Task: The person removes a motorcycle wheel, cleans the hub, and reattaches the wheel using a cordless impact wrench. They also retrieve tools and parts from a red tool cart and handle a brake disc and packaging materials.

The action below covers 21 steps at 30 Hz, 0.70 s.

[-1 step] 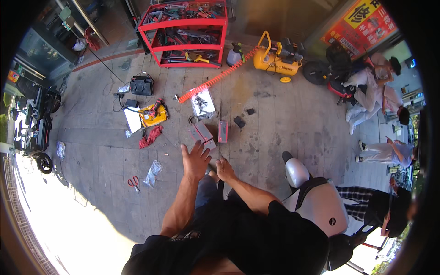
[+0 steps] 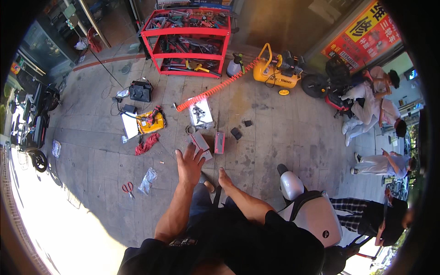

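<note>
Left hand [image 2: 188,172] over floor [image 2: 284,133], fingers spread apart; right hand [image 2: 224,179] near it, cannot tell whether fingers apart or together; red-and-grey boxes [image 2: 220,143] on floor ahead.

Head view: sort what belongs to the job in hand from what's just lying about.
Likely belonging, by nearness alone (neither the left hand nor the right hand visibly holds anything):
red-and-grey boxes, just beyond the hands

Seemingly just lying about:
red-handled scissors
clear plastic bag
red cloth
coiled orange hose
</note>
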Each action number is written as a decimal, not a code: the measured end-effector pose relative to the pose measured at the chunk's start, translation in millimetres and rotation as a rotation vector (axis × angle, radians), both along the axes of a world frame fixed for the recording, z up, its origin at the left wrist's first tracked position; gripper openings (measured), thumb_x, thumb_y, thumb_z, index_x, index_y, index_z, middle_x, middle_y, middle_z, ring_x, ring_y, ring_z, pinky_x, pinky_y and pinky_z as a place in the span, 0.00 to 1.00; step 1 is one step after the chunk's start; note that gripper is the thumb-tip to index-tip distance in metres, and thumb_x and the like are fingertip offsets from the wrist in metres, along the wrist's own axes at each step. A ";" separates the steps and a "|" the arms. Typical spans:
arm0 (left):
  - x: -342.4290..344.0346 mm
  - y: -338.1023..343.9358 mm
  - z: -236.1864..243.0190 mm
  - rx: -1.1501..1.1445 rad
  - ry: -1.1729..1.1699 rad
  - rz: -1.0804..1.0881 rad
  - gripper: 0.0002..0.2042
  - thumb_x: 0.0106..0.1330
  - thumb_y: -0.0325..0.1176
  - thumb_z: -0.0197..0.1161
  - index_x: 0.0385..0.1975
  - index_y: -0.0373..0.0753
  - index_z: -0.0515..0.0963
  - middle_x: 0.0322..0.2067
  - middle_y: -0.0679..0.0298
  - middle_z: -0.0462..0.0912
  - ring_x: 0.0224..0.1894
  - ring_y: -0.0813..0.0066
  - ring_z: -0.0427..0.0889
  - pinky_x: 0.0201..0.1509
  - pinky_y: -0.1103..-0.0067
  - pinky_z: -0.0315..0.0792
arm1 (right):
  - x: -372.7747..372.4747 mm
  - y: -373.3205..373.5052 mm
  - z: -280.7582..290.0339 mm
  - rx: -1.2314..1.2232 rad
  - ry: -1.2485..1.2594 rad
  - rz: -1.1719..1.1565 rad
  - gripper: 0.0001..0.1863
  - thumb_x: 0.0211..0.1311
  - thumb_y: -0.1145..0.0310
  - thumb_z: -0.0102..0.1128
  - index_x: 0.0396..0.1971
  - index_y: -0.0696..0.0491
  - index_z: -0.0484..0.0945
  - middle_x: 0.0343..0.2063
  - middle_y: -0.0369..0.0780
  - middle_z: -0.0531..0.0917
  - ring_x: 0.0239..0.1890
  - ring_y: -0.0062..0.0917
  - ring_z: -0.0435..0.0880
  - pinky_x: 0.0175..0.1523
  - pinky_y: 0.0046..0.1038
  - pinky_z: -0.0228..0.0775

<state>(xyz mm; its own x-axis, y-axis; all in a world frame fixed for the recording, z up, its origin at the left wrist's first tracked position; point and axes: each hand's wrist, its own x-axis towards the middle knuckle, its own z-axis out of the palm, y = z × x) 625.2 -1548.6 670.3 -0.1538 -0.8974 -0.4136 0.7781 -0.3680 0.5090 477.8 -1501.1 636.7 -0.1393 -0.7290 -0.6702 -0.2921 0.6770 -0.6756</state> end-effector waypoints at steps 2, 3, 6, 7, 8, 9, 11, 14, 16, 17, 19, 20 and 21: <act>-16.2 -39.1 0.2 -0.297 -0.466 0.034 0.32 0.72 0.54 0.32 0.67 0.36 0.51 0.67 0.51 0.54 0.68 0.56 0.55 0.70 0.66 0.48 | 9.9 -26.6 -15.5 0.333 -0.497 -0.470 0.33 0.67 0.40 0.31 0.59 0.49 0.64 0.55 0.42 0.70 0.55 0.30 0.71 0.62 0.34 0.60; -29.0 -48.9 -7.0 -0.468 -0.824 -0.067 0.29 0.72 0.50 0.35 0.66 0.35 0.54 0.66 0.50 0.55 0.68 0.55 0.56 0.69 0.66 0.49 | 17.8 -59.0 -18.7 0.293 -0.651 -0.477 0.33 0.65 0.37 0.32 0.56 0.49 0.67 0.51 0.41 0.73 0.52 0.28 0.72 0.59 0.35 0.62; -31.7 -61.3 -58.3 -0.359 -1.497 -0.249 0.25 0.67 0.43 0.49 0.58 0.30 0.65 0.59 0.44 0.66 0.63 0.47 0.63 0.65 0.65 0.58 | 18.4 -149.6 -6.2 0.128 -0.893 -0.325 0.38 0.65 0.36 0.33 0.61 0.53 0.62 0.56 0.44 0.71 0.57 0.29 0.70 0.60 0.33 0.62; -17.2 -66.6 -81.1 -0.159 -1.496 -0.343 0.29 0.65 0.47 0.52 0.59 0.31 0.64 0.59 0.42 0.65 0.63 0.46 0.62 0.65 0.65 0.58 | 3.9 -175.1 1.4 0.026 -0.761 -0.323 0.35 0.66 0.39 0.37 0.58 0.53 0.66 0.50 0.41 0.75 0.51 0.28 0.72 0.55 0.32 0.65; 3.7 -72.6 -102.9 0.085 -1.474 -0.492 0.32 0.63 0.50 0.55 0.60 0.32 0.62 0.59 0.40 0.64 0.64 0.45 0.60 0.65 0.65 0.58 | -16.9 -198.8 8.7 -0.123 -0.673 -0.270 0.31 0.67 0.42 0.41 0.55 0.53 0.69 0.44 0.38 0.78 0.45 0.26 0.75 0.51 0.31 0.68; 24.8 -76.6 -121.2 0.138 -1.478 -0.456 0.32 0.61 0.50 0.57 0.59 0.32 0.64 0.57 0.40 0.67 0.62 0.46 0.63 0.64 0.66 0.60 | -39.0 -223.7 14.0 -0.268 -0.437 -0.129 0.28 0.67 0.47 0.45 0.56 0.54 0.69 0.43 0.38 0.78 0.43 0.24 0.76 0.49 0.27 0.69; 59.3 -92.0 -149.1 0.320 -1.407 -0.381 0.30 0.59 0.48 0.60 0.55 0.31 0.68 0.52 0.41 0.73 0.58 0.48 0.70 0.60 0.67 0.65 | -84.9 -277.2 13.9 -0.412 -0.279 0.036 0.23 0.67 0.56 0.51 0.55 0.56 0.69 0.41 0.37 0.78 0.39 0.20 0.76 0.44 0.20 0.70; 73.0 -128.3 -173.6 0.502 -1.287 -0.060 0.25 0.59 0.44 0.60 0.49 0.30 0.74 0.46 0.45 0.79 0.52 0.53 0.77 0.55 0.69 0.69 | -134.3 -363.4 -23.3 -0.199 -0.199 0.008 0.19 0.67 0.63 0.53 0.53 0.57 0.70 0.36 0.35 0.78 0.34 0.15 0.76 0.40 0.17 0.69; 61.2 -161.5 -183.5 0.645 -1.038 0.047 0.23 0.61 0.43 0.59 0.48 0.30 0.74 0.43 0.51 0.81 0.45 0.61 0.80 0.49 0.73 0.72 | -154.6 -442.9 -65.2 -0.160 -0.103 0.106 0.17 0.67 0.64 0.53 0.52 0.57 0.71 0.33 0.34 0.78 0.33 0.14 0.75 0.39 0.16 0.69; 47.5 -177.0 -186.7 0.643 -0.912 0.154 0.20 0.62 0.40 0.58 0.48 0.30 0.75 0.38 0.55 0.82 0.37 0.69 0.80 0.42 0.76 0.73 | -153.5 -494.8 -94.3 -0.197 -0.076 0.208 0.17 0.67 0.65 0.53 0.51 0.58 0.71 0.32 0.34 0.78 0.33 0.14 0.75 0.39 0.17 0.69; 19.8 -218.0 -190.4 0.778 -0.751 0.220 0.17 0.64 0.38 0.57 0.47 0.32 0.76 0.34 0.61 0.81 0.31 0.76 0.78 0.35 0.80 0.71 | -132.5 -594.8 -151.6 -0.349 0.013 0.313 0.15 0.66 0.69 0.53 0.50 0.59 0.72 0.31 0.34 0.78 0.34 0.14 0.76 0.39 0.16 0.69; 12.8 -247.6 -194.0 0.808 -0.706 0.251 0.16 0.65 0.37 0.57 0.46 0.33 0.76 0.34 0.63 0.81 0.32 0.77 0.77 0.35 0.81 0.71 | -117.2 -643.2 -172.6 -0.330 -0.030 0.315 0.15 0.66 0.71 0.53 0.49 0.61 0.71 0.34 0.35 0.78 0.35 0.16 0.76 0.42 0.17 0.69; 3.5 -273.7 -197.6 0.810 -0.651 0.296 0.15 0.65 0.37 0.56 0.46 0.34 0.76 0.33 0.64 0.81 0.32 0.78 0.77 0.35 0.81 0.70 | -103.9 -684.7 -189.3 -0.442 -0.118 0.405 0.15 0.66 0.71 0.52 0.50 0.62 0.71 0.35 0.36 0.78 0.36 0.16 0.76 0.43 0.17 0.69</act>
<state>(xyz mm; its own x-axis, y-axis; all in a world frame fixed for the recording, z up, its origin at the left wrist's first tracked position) 628.8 -1822.3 472.7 0.4881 -0.2852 -0.8249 0.5595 -0.6231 0.5465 373.9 -2185.8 447.5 0.2639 -0.9210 -0.2864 -0.3742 0.1759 -0.9105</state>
